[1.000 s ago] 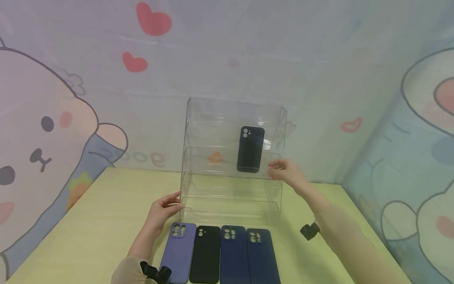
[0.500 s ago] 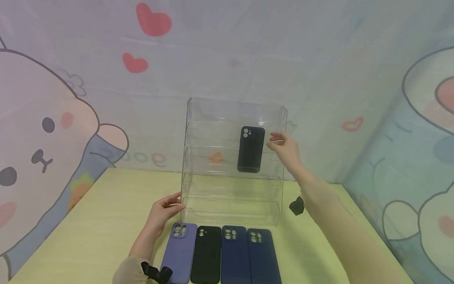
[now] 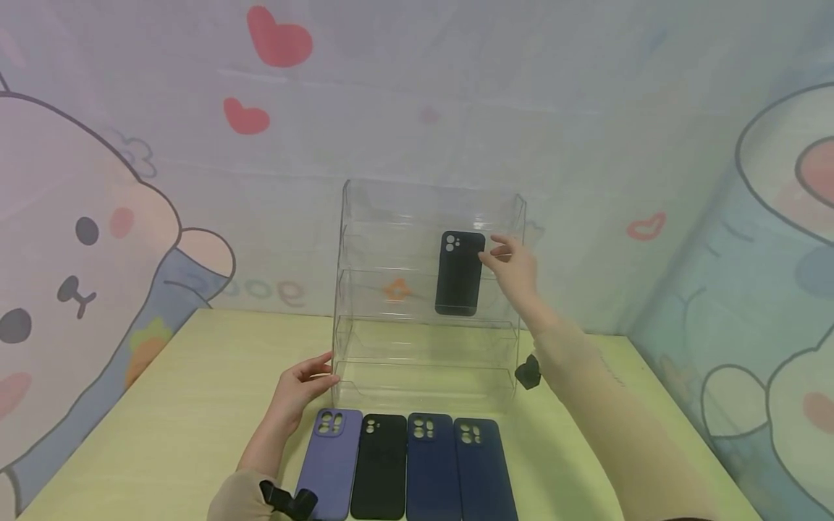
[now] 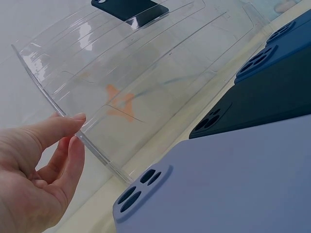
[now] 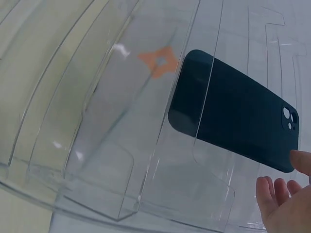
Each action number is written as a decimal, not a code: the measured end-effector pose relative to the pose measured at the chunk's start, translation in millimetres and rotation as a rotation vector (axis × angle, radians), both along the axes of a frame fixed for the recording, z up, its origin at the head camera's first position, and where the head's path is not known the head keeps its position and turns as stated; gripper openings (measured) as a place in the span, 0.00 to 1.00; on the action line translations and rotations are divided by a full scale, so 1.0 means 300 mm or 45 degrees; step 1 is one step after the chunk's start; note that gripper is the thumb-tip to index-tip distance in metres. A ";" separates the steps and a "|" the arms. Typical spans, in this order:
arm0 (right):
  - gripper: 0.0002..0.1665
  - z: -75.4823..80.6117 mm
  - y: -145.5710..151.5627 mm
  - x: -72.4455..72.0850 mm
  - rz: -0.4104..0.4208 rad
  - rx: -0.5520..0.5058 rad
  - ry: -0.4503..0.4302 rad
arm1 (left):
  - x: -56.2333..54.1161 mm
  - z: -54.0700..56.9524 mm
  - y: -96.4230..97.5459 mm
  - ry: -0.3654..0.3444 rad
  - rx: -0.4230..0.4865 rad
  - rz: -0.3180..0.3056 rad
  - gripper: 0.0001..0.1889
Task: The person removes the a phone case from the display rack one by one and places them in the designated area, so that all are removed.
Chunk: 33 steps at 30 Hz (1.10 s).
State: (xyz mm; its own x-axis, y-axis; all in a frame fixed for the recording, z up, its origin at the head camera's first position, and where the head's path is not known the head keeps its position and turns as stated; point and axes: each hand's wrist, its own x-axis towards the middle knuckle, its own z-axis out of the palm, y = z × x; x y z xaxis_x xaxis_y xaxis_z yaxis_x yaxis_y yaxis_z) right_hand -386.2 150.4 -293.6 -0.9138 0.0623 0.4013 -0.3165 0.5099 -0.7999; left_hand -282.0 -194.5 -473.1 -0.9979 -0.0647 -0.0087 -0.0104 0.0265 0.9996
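A clear acrylic tiered rack [image 3: 384, 376] stands on the table. My left hand [image 3: 296, 394] pinches its left side edge, thumb and fingers [image 4: 73, 155] on either side of the panel in the left wrist view. One dark phone case [image 3: 459, 275] leans upright in a middle tier, right of centre, with its camera cutouts at the top. Beside that case's upper right edge is my right hand [image 3: 513, 271]. In the right wrist view its thumb [image 5: 302, 161] meets the case's corner, while the other fingers are spread apart from the case, loosely bent.
Several phone cases lie in a row before the rack: a purple case [image 3: 331, 463], a black case [image 3: 379, 467], a blue case [image 3: 431, 467] and another blue case [image 3: 484, 470]. Behind the yellowish table [image 3: 163, 420] hangs a cartoon-printed cloth [image 3: 586, 145].
My right hand has risen along the rack's right side, then moved left to the upper edge of the dark phone case. The left hand has stayed on the rack's edge.
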 end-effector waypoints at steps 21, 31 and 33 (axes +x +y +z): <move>0.35 -0.038 -0.112 -0.004 -0.120 -0.093 0.006 | 0.010 -0.002 -0.010 -0.007 -0.017 -0.006 0.29; 0.31 -0.046 -0.131 -0.007 -0.159 -0.102 0.003 | 0.008 -0.006 -0.012 -0.010 -0.012 -0.026 0.30; 0.31 -0.042 -0.134 -0.006 -0.163 -0.114 -0.004 | 0.008 -0.006 -0.011 -0.007 -0.009 -0.029 0.30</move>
State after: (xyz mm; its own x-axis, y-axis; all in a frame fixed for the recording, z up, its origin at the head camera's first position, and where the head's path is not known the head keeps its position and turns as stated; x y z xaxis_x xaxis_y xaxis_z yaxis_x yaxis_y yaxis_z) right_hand -387.9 110.1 -306.3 -0.8972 0.2141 0.3861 -0.2508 0.4725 -0.8449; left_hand -279.6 -197.9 -474.9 -0.9990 -0.0424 -0.0140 -0.0154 0.0339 0.9993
